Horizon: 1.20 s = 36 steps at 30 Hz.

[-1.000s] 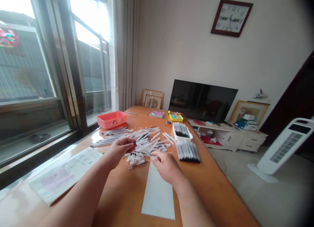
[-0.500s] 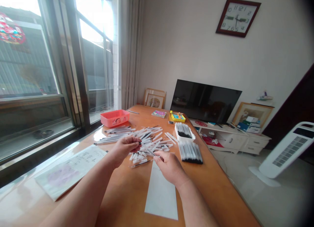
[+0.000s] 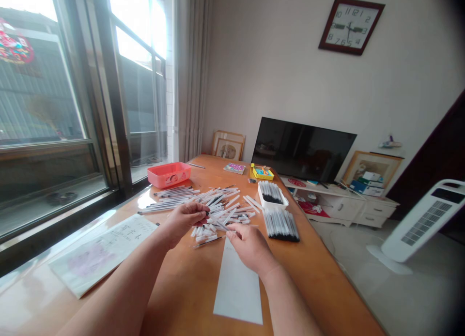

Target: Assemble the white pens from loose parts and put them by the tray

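Note:
My left hand (image 3: 187, 218) is closed in a pinch over the left part of the pile, a small black pen part showing at its fingertips. Between the thumb and fingers of my right hand (image 3: 250, 243) is a slim pale pen barrel (image 3: 221, 225), pointing up and left toward the left hand. Loose white and clear pen parts (image 3: 230, 199) lie heaped just beyond both hands. Below the right hand a strip of white paper (image 3: 238, 292) rests on the table, its upper edge partly covered by that hand.
Dark thin pens (image 3: 170, 205) lie left of the pile, before a red plastic box (image 3: 169, 175). On the right, black-ended pens fill a white container (image 3: 283, 205), with a row of pens (image 3: 281, 223) nearer. A notebook (image 3: 101, 256) lies left; a yellow box (image 3: 262, 173) stands farther back.
Both hands keep nearly the same pose and place. The whole view has shifted very slightly; nothing has visibly been picked up or released.

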### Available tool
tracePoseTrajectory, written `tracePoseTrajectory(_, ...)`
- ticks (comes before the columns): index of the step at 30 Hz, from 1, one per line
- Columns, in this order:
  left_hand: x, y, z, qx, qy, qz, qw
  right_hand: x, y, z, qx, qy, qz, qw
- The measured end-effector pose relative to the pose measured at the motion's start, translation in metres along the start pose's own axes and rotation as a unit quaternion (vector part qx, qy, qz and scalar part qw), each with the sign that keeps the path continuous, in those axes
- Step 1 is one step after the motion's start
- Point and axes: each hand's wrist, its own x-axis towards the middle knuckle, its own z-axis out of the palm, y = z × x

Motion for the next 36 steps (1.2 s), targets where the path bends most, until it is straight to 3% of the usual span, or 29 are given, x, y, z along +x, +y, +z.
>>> tracePoseTrajectory(10, -0.003, 0.000, -0.001, -0.008, -0.013, -0.013, 1.000, 0.001, 0.003, 0.003, 0.021, 0.011, -0.017, 1.000)
tracePoseTrajectory(19, -0.003, 0.001, -0.006, -0.063, -0.006, -0.008, 0.998, 0.003, 0.001, 0.015, 0.179, -0.053, 0.010, 0.982)
tracePoseTrajectory(26, -0.004, 0.001, 0.002, -0.125, -0.015, -0.020, 0.992, 0.003, -0.004, 0.016, 0.176, -0.046, 0.005, 0.983)
tracePoseTrajectory(33, 0.000, -0.007, 0.006, -0.096, 0.029, -0.006, 0.995, 0.002, -0.005, 0.017, 0.174, -0.038, 0.008, 0.984)
tracePoseTrajectory(36, 0.000, -0.007, 0.004, -0.093, 0.012, 0.002, 0.996, 0.002, -0.006, 0.019, 0.201, -0.042, 0.020, 0.978)
